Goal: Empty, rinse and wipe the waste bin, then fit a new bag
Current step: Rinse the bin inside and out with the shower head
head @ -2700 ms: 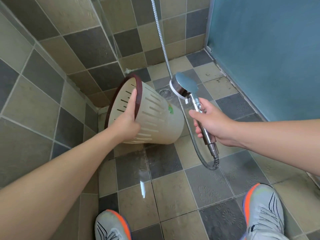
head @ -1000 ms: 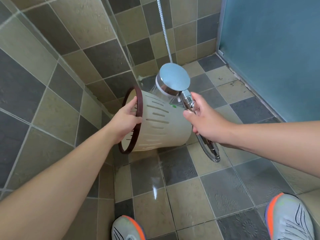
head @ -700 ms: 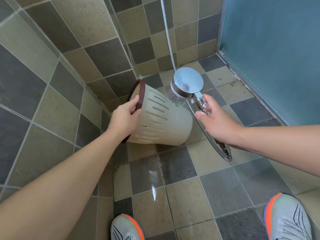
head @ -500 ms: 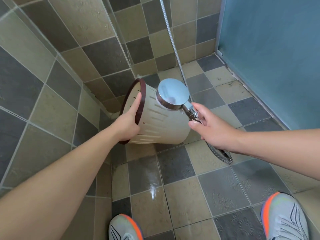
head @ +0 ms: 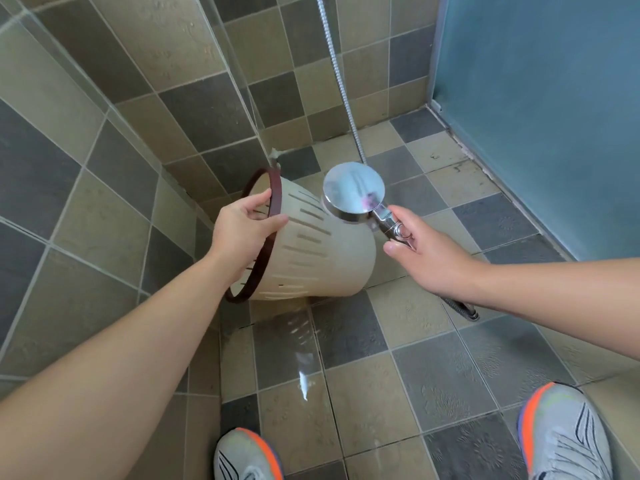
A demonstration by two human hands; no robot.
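A tiled shower corner with a wet floor (head: 349, 403): the left hand (head: 242, 230) grips the brown rim of the cream waste bin (head: 325, 258) — tipped on its side above the tiles — while the right hand (head: 426, 258) grasps the shower head (head: 353, 192) just beside it.

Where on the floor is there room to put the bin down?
Bare wet tiles lie between the two shoes, below the bin; more lie beside the blue door. The corner behind the bin is tight, hemmed by the glass panel.

Wet tiled floor (head: 360, 393); blue frosted door (head: 540, 98); grey-orange shoes (head: 564, 434).
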